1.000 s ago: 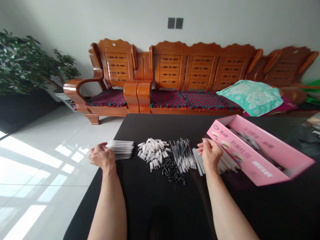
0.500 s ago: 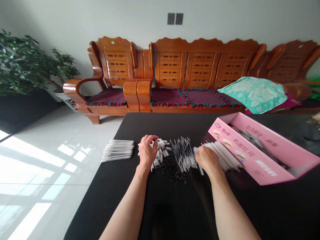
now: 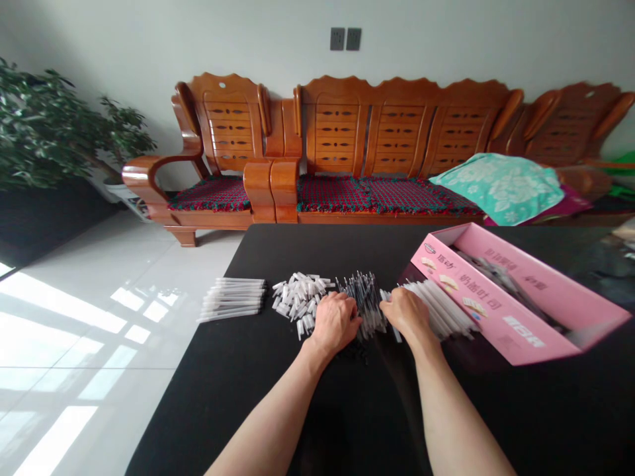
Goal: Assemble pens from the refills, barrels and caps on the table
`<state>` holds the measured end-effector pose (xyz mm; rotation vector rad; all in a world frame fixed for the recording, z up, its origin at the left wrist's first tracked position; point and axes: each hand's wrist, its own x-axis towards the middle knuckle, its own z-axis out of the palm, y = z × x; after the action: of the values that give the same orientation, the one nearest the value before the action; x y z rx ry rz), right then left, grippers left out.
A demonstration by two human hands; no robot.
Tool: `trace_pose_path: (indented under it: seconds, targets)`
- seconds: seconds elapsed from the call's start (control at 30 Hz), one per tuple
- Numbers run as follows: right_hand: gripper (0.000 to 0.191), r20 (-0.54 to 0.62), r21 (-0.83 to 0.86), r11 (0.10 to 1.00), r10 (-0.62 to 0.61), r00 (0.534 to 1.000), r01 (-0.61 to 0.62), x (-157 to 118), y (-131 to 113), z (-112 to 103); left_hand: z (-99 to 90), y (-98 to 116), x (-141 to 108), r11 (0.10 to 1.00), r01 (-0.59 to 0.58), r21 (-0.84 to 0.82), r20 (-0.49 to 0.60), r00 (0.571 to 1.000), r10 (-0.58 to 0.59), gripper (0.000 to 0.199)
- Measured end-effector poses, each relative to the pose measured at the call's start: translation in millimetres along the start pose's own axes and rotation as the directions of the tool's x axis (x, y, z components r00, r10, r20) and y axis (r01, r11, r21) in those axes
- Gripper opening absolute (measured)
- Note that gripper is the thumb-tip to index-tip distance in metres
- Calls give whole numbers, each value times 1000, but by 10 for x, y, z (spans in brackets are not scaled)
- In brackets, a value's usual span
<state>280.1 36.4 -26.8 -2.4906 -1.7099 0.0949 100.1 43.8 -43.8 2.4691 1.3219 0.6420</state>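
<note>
My left hand (image 3: 336, 320) is at the left edge of a pile of thin pen refills (image 3: 366, 297), fingers curled down and tips hidden. It covers most of a heap of small black plugs (image 3: 358, 352). White pen caps (image 3: 297, 294) lie loose just left of it. My right hand (image 3: 409, 313) is closed with its fingertips on a whitish pen barrel (image 3: 397, 334), at the left side of a row of translucent white barrels (image 3: 444, 311). A neat stack of white pens (image 3: 233, 299) lies at the table's left side.
A pink open box (image 3: 501, 307) with dark and clear contents stands at the right of the black table (image 3: 238, 410). Behind the table is a wooden bench (image 3: 337, 139) with a turquoise cushion (image 3: 503, 188). A potted plant (image 3: 44, 132) stands at the left.
My left hand has moved right and toward me, from above the white caps to the refills and black plugs. My right hand stays at the barrels, nearly still.
</note>
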Motion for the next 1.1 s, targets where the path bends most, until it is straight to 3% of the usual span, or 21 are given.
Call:
trace_pose_path:
  seconds: [0.1,0.2,0.27,0.33,0.43,0.53,0.67,0.83,1.1]
  targets:
    - [24,-87,102,994,40,995,-31,39,39,-37,-3,12,1,999,45,-8,14,999,-45,5]
    - [18,-133,426,904,91,987,-26,84,98,-35,-49,-27,6,988,142,-64,-30,989,-144,8]
    - [14,-76,722,691,124,989,-31,105,121,-1,-98,-91,15,966,202,-161,-73,974,-215,12]
    - [14,36,918,388,122,992,-81,114,124,42,-143,-173,27,927,220,-302,-105,959,-262,15]
    - [18,147,989,29,27,989,-148,115,101,91,-174,-281,45,816,224,-533,-79,947,-312,18]
    - [20,151,975,-155,-46,987,-156,116,74,119,-173,-333,57,669,252,-700,27,945,-327,23]
    - [34,149,945,-284,-69,986,-162,136,50,153,-176,-366,56,592,233,-771,105,964,-244,28]
    - [24,-23,899,-428,160,987,91,189,74,167,-192,-443,40,604,231,-763,150,972,-181,26]
    - [24,-100,853,-465,304,947,239,265,155,178,-208,-506,37,677,218,-703,164,976,-143,21]
